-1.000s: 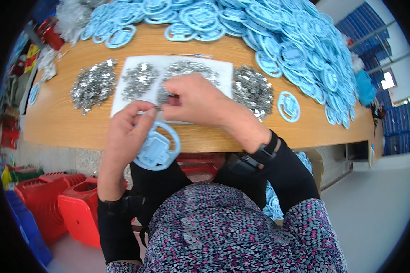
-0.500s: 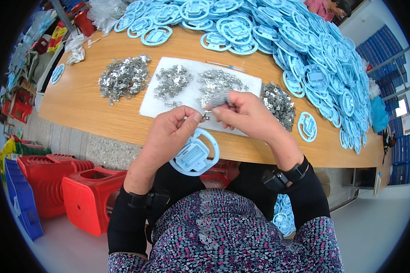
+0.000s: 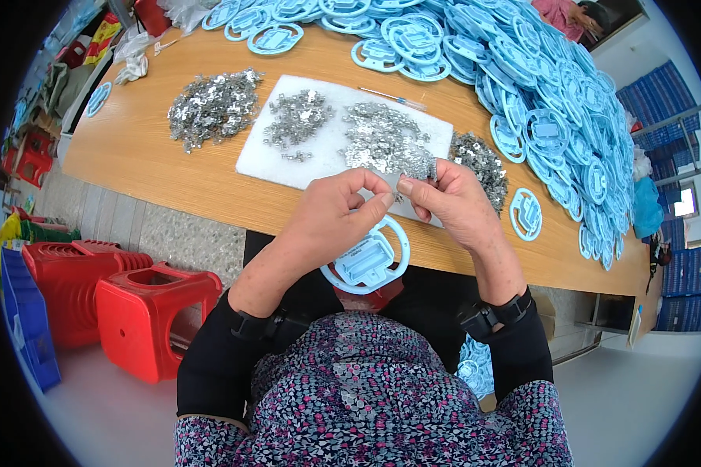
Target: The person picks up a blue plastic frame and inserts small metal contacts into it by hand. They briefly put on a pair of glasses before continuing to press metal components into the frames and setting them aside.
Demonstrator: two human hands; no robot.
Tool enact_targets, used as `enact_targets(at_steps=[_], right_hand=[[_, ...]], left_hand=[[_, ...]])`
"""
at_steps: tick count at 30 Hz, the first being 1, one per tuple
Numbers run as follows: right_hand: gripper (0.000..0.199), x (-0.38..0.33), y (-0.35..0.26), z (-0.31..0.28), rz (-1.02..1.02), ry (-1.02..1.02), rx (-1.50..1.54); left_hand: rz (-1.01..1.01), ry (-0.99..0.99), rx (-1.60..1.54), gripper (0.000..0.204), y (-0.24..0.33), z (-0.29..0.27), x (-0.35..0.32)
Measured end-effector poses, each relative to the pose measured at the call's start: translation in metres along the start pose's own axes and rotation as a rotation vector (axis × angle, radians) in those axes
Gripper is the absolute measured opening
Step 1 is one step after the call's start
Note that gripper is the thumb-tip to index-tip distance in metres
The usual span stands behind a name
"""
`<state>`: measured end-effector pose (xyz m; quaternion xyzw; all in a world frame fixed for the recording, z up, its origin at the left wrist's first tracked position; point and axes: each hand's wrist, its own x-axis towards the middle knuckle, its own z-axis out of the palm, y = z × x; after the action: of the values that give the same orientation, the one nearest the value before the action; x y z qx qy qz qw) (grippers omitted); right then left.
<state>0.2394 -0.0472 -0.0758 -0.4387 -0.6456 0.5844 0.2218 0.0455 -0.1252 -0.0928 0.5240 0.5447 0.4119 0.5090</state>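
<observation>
Since the earlier frames both hands have drawn back off the white pad toward the near edge of the table, and the right hand no longer reaches into the clip pile.

I log the left hand [image 3: 331, 222] holding a pale blue plastic ring frame [image 3: 366, 261] just off the near edge, over the lap; its thumb and forefinger are pressed together on a small metal clip [image 3: 396, 196]. The right hand [image 3: 452, 206] meets it there, fingers [image 3: 410, 188] pinching the same clip from the other side. The clip is too small to make out its shape.

Handling, my judgement: the ring frame looks light, stiff moulded plastic, smooth, with a rectangular centre plate; best taken by the rim. The clip seems thin stamped metal, shiny, likely slippery and easily dropped; a fingertip pinch on its edges suits it.

Materials: the white pad [image 3: 327, 148] is soft-looking, matte, rectangular, and carries loose heaps of silvery clips [image 3: 382, 140]. Another heap [image 3: 210, 105] sits on bare wood toward the left edge of the table [image 3: 179, 183]. A big mound of identical blue ring frames [image 3: 553, 93] covers the far right corner.
</observation>
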Motion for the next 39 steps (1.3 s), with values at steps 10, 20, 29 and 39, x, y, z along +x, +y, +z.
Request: enact_targets(at_steps=[10,20,29,39], right_hand=[[0.023,-0.024,-0.005,0.002,-0.045,0.074,0.086],[0.018,-0.03,0.004,0.004,-0.073,0.153,0.153],[0.013,-0.048,0.011,-0.001,-0.168,0.246,0.071],[0.025,-0.051,0.022,0.006,-0.275,0.275,-0.366]], left_hand=[[0.042,0.002,-0.192,0.014,-0.007,0.017,0.005],[0.126,0.064,-0.078,0.011,0.003,0.029,0.004],[0.06,0.08,-0.17,0.017,-0.006,0.031,0.001],[0.003,0.055,-0.083,0.023,-0.014,0.033,0.002]])
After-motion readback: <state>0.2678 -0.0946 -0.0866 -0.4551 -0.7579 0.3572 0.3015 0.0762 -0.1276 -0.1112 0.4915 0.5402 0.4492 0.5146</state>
